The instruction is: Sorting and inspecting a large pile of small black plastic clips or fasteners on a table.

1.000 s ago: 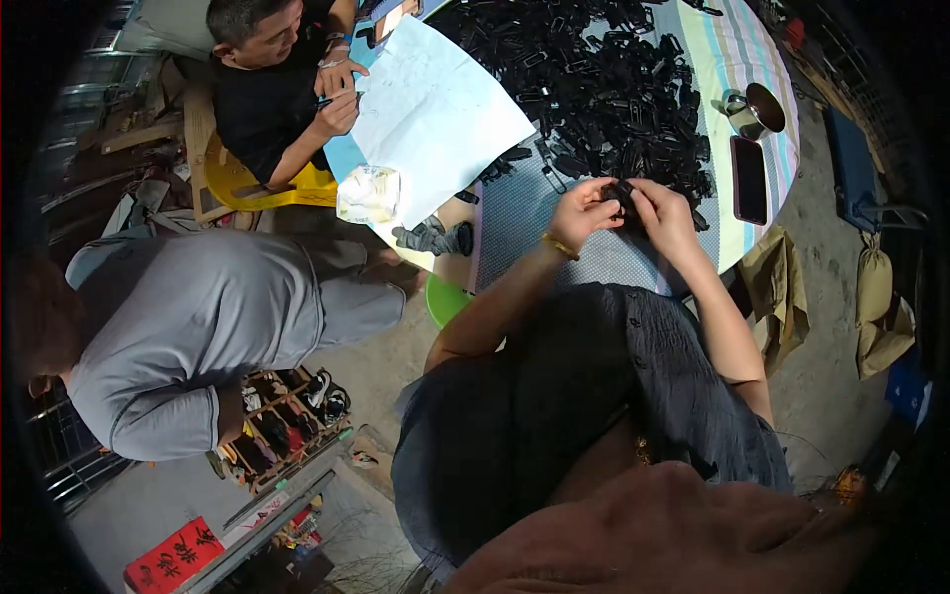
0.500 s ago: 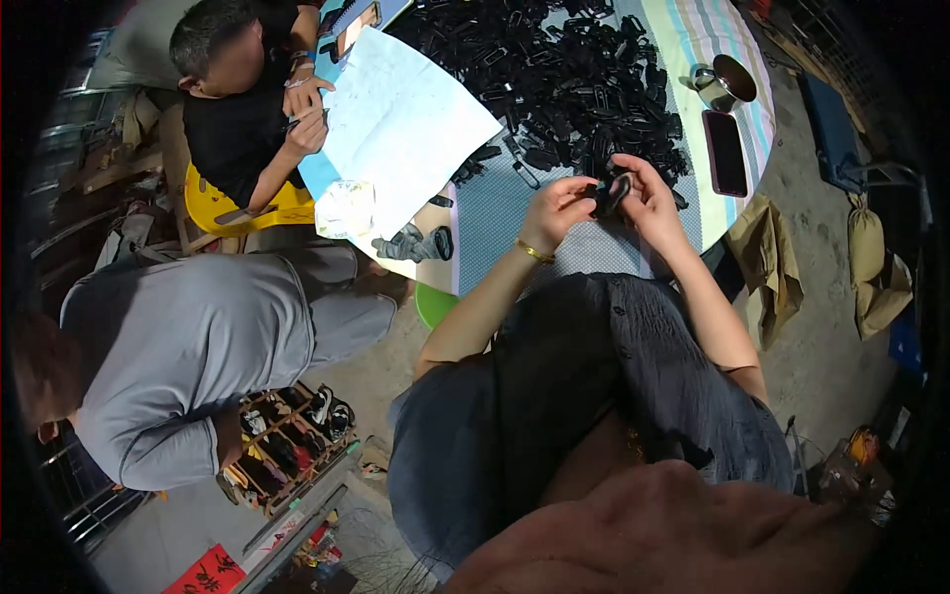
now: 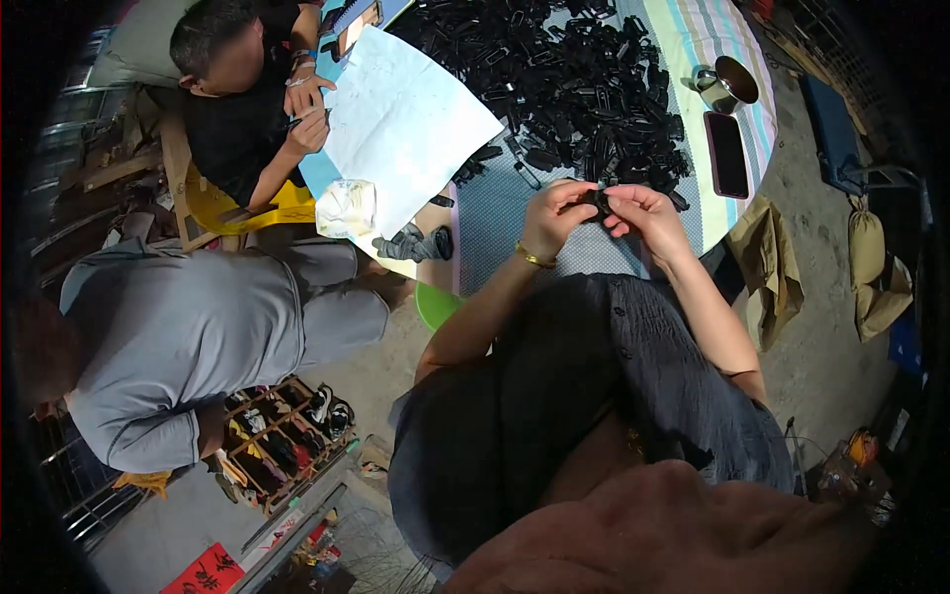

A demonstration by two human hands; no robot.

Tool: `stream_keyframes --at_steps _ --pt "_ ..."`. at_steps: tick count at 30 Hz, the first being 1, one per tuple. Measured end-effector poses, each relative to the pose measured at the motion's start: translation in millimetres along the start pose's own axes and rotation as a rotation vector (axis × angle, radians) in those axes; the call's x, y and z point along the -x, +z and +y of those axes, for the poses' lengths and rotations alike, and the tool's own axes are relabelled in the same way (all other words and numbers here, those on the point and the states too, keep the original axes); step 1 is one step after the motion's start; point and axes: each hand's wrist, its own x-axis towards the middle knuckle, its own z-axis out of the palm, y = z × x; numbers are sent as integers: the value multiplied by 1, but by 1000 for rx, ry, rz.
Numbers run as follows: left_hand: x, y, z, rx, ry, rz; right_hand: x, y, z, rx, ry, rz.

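"What do we see in hand at this table (image 3: 485, 243)?"

"We see a small black piece (image 3: 598, 206) pinched between two bare hands above the table's near side, just in front of a broad heap of black parts (image 3: 554, 79)."

"How do we find each hand?"

"The left hand (image 3: 554, 216), a gold band (image 3: 534, 258) at its wrist, has thumb and forefinger closed on one side of the piece. The right hand (image 3: 648, 220) grips the other side between thumb and fingertips. We cannot tell the piece's finer shape, as fingers cover much of it."

"And around them?"

"To our right, a metal mug (image 3: 714, 94) stands near the heap, with a dark phone (image 3: 727, 155) flat beside it. To our left, a co-worker in black (image 3: 233, 119), on a yellow chair (image 3: 210, 210), has both hands at the edge of a large white sheet (image 3: 406, 109). Crumpled grey cloth (image 3: 424, 244) lies by its near corner."
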Motion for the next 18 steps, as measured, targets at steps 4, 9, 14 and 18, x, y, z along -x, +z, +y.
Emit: stream_keyframes --at_steps 4,9,14,18 --pt "2 -4 1 -57 22 11 0 5 7 68 -46 30" --pt "9 9 -4 160 -150 -7 -2 6 33 471 -366 195" --pt "8 2 -8 216 -212 -11 6 9 27 385 -201 44" --pt "8 -3 0 272 -204 -121 13 7 19 384 -98 -124"
